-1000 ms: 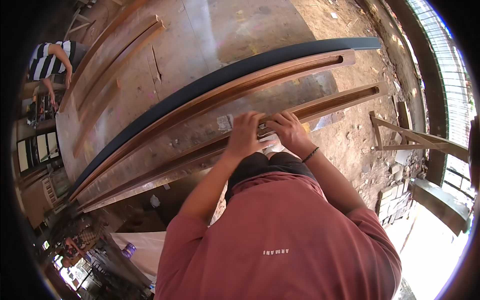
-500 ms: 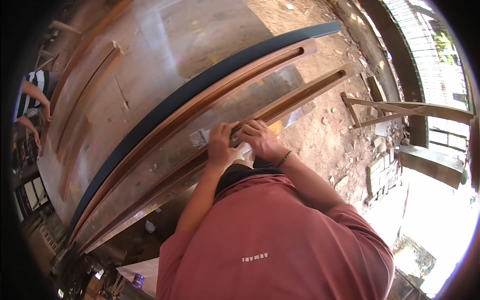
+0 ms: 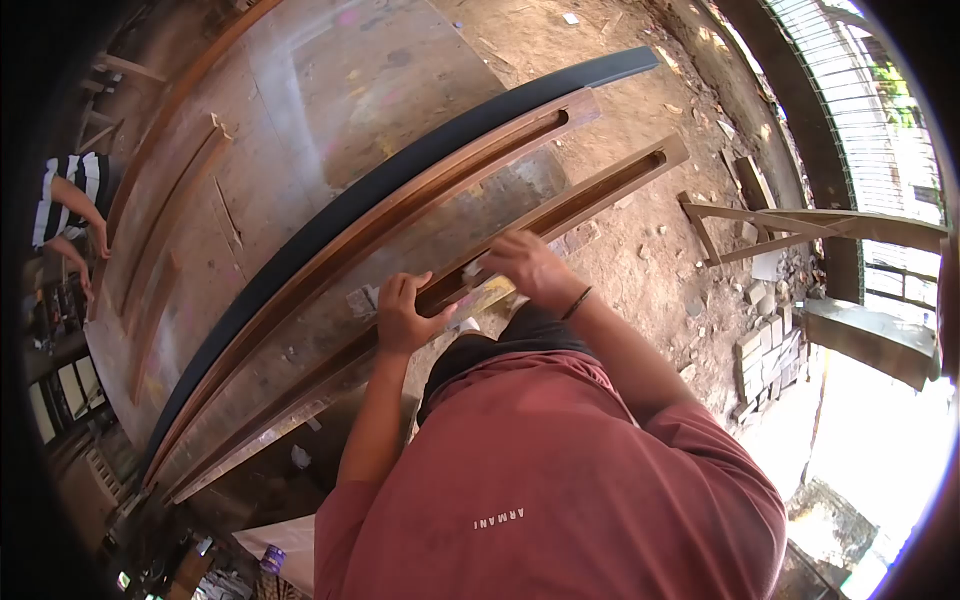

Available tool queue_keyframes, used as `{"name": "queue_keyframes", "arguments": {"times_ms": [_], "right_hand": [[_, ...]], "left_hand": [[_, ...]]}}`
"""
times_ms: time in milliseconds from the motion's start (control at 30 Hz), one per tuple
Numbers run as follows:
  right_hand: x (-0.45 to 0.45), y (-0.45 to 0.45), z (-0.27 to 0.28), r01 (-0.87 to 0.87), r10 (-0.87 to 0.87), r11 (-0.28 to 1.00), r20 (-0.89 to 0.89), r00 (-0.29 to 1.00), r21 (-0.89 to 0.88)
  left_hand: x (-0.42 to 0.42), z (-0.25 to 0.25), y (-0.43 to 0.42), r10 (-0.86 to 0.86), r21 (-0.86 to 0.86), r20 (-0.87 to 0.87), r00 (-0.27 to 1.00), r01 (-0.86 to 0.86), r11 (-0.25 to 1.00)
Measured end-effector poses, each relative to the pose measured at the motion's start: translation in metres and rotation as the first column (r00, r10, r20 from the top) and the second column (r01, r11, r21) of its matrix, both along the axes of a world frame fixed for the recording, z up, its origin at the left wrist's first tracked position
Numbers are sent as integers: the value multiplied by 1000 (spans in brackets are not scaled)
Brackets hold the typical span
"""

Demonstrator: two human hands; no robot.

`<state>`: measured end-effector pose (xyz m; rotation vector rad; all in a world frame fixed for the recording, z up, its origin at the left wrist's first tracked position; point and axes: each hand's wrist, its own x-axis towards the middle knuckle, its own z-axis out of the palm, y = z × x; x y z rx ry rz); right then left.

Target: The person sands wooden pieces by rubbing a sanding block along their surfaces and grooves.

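A long brown wooden plank (image 3: 590, 197) with a slot cut along its face lies across the worktable's near edge. My left hand (image 3: 402, 318) grips this plank, fingers over the far side and thumb toward me. Just to the right, my right hand (image 3: 535, 268) is closed, with a small pale piece (image 3: 474, 270) at its fingertips, over the slot; it may be folded sandpaper, but I cannot make out its kind. Beyond lies a second slotted plank (image 3: 500, 146), beside a long dark grey strip (image 3: 400, 160).
More wooden lengths (image 3: 175, 220) lie on the table's (image 3: 380, 60) far side, where another person's hands (image 3: 100, 240) rest near them. Stony ground (image 3: 620, 270) shows at the right, with a wooden trestle (image 3: 780, 220) and stacked blocks (image 3: 762, 350).
My left hand has slid left along the plank, and my right hand has drawn apart from it, showing the pale piece. The planks appear shifted slightly in view.
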<state>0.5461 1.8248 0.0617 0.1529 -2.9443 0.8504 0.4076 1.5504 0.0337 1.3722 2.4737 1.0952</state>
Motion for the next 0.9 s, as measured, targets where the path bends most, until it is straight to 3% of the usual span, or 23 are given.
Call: {"name": "queue_keyframes", "arguments": {"times_ms": [33, 67, 133, 167, 233, 267, 300, 367, 433, 467, 500, 633, 767, 900], "right_hand": [[7, 31, -20, 14, -11, 1000, -143, 990, 19], [17, 73, -37, 90, -83, 994, -101, 991, 63], [29, 146, 18, 154, -155, 985, 7, 988, 79], [38, 177, 14, 170, -173, 980, 17, 985, 99], [42, 186, 16, 126, -135, 976, 41, 990, 176], [40, 170, 9, 121, -118, 985, -29, 993, 127], [36, 143, 3, 118, -110, 990, -98, 989, 79], [26, 98, 14, 15, -14, 995, -12, 1000, 103], [35, 128, 3, 27, -20, 995, -68, 998, 99], [41, 149, -2, 44, -32, 995, -130, 991, 91], [46, 179, 17, 121, -120, 992, -56, 991, 28], [67, 250, 29, 172, -175, 981, 29, 984, 90], [59, 169, 5, 131, -116, 984, -121, 986, 124], [56, 182, 21, 96, -91, 988, -48, 995, 122]], "left_hand": [[0, -1, 1, 4, -24, -15, 1000, -4, 1000], [2, 1, 2, 5, -32, -20, 1000, -6, 999], [7, 3, 8, 8, -212, -111, 994, -31, 977], [12, 8, 27, 26, -147, -128, 991, -45, 988], [31, 17, 86, 29, -76, -160, 987, -42, 996], [39, 19, 118, 3, -64, -178, 984, -15, 998], [48, 21, 147, 7, -115, -146, 989, -24, 993], [51, 17, 180, 11, -160, -111, 994, -29, 987], [55, 9, 197, 37, -266, -155, 987, -78, 961], [55, 9, 198, 34, -270, -153, 988, -75, 960], [55, 7, 198, 28, -270, -151, 988, -69, 960], [55, 5, 196, 5, -317, -182, 983, -63, 946], [55, 11, 198, -18, -356, -153, 988, -38, 934], [53, 11, 199, -52, -341, -145, 988, -1, 940]]}}
